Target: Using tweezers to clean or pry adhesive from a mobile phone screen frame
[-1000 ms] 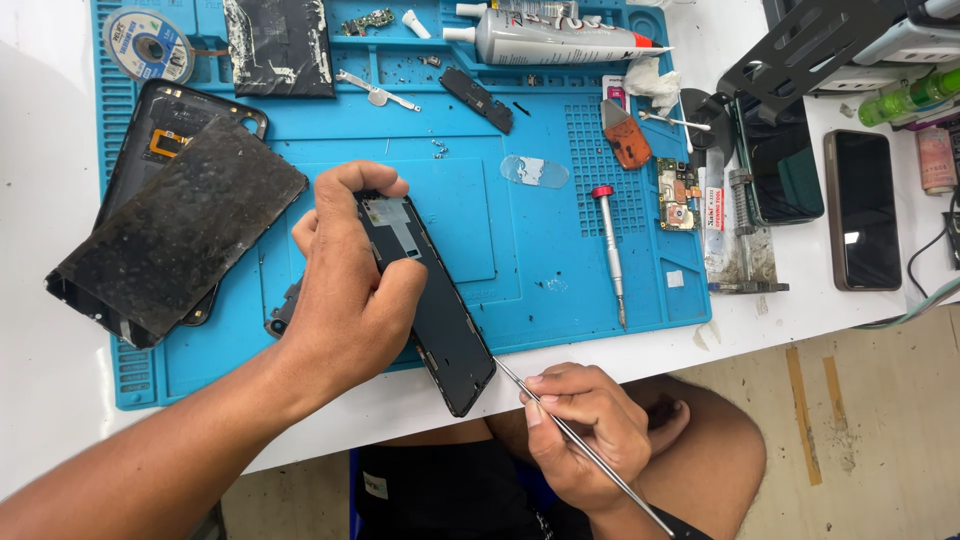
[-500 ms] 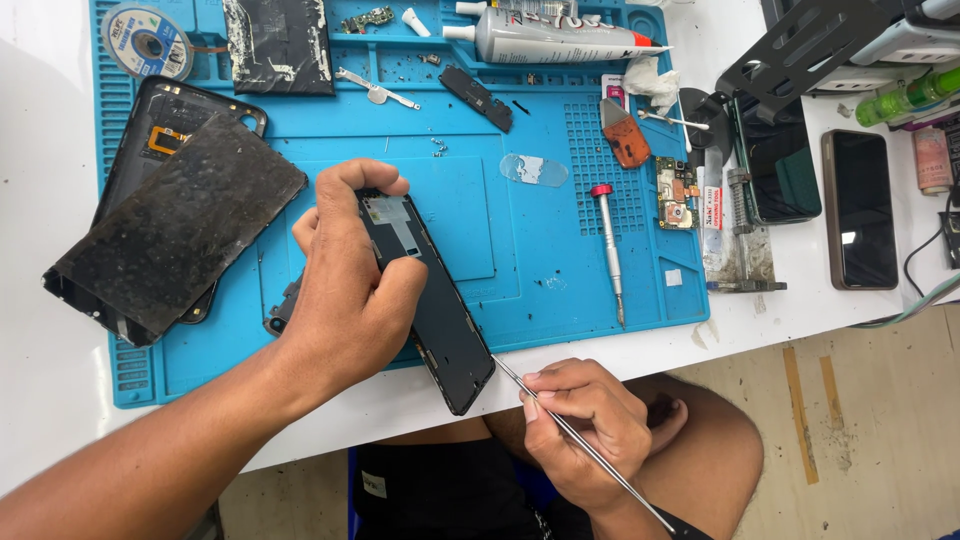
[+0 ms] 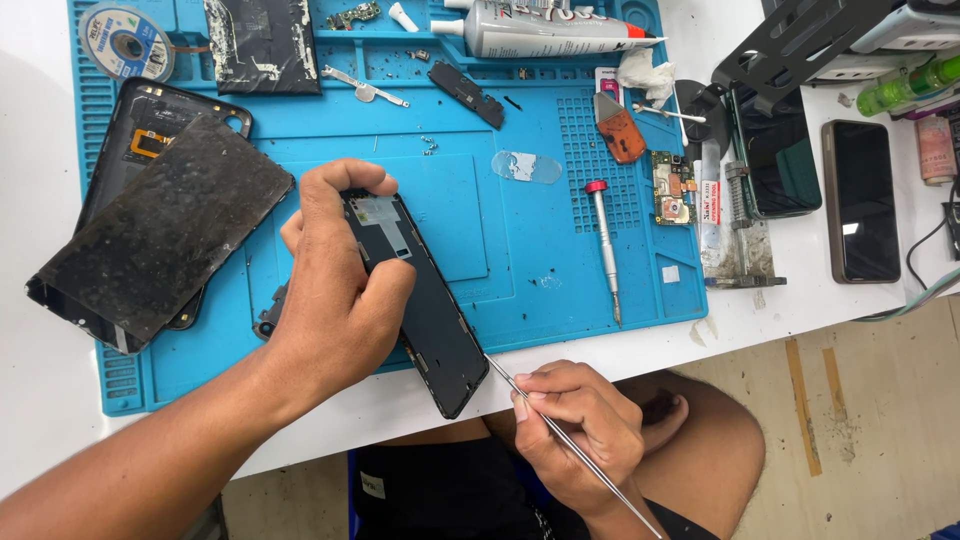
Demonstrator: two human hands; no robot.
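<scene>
A white desk carries a blue repair mat strewn with phone parts. The left hand is closed around a black phone frame, tilting it at the mat's near edge. The right hand (below the desk edge) pinches thin metal tweezers, tip touching the frame's lower end. A red-capped screwdriver lies nearby.
</scene>
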